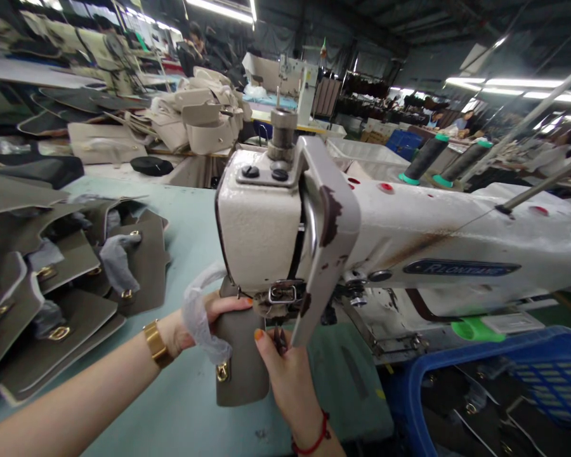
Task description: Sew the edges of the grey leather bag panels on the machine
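Bkgd, L to R: off-white sewing m/c (88, 46) far back L, w/ dark flat pcs (80, 100) stacked nr it. Big heap of beige bags (209, 130) mid-L, some flaps & straps showing; blk rounded item (151, 166) just in front. Person (196, 43) seated behind heap, blurry. Ctr back: 2nd pale m/c (307, 92), lt-blue cloth or sheet (270, 100) beside it, then brownish panels (327, 96) hanging. R of that: white bin (361, 152), cardboard boxes (375, 135), blue crate (403, 146). Far R: person in pale top (549, 160), blurred. Strip lights (523, 83) overhead.
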Motion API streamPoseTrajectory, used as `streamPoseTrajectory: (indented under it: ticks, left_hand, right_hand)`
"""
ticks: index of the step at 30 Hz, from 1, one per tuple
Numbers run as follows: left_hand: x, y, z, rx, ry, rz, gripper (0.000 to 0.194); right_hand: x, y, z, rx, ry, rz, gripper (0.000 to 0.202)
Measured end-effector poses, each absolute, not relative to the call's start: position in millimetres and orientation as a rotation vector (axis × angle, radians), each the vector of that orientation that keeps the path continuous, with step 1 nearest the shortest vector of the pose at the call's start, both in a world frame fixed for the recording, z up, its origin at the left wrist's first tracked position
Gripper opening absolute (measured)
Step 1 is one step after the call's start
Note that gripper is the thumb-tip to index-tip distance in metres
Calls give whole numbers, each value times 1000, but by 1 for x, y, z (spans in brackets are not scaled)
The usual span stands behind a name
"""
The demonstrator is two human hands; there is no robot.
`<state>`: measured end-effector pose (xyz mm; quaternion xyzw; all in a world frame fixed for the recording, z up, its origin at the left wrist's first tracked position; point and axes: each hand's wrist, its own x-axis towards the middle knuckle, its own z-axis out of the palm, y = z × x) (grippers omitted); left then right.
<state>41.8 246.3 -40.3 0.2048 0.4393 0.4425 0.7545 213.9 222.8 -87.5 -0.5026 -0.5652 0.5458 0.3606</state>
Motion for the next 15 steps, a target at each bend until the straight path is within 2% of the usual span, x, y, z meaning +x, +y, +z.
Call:
streamPoseTrajectory:
  ticks: [2,6,11,15]
  left_hand:
    - [41,247,-44,434,946,987,23]
    - [40,249,-54,422,936,1008,18]
    - [38,250,-60,435,968,979,36]
    - [39,249,-59,463,977,970,34]
  right_hand:
    - [213,223,-86,-1304,-1458,1390,33]
    - [214,224,-83,-1314,-1462,1377,35]
    - [214,225,-85,-1298,-1459,1394,39]
    - [215,225,-88,-1293,-1453,1389,40]
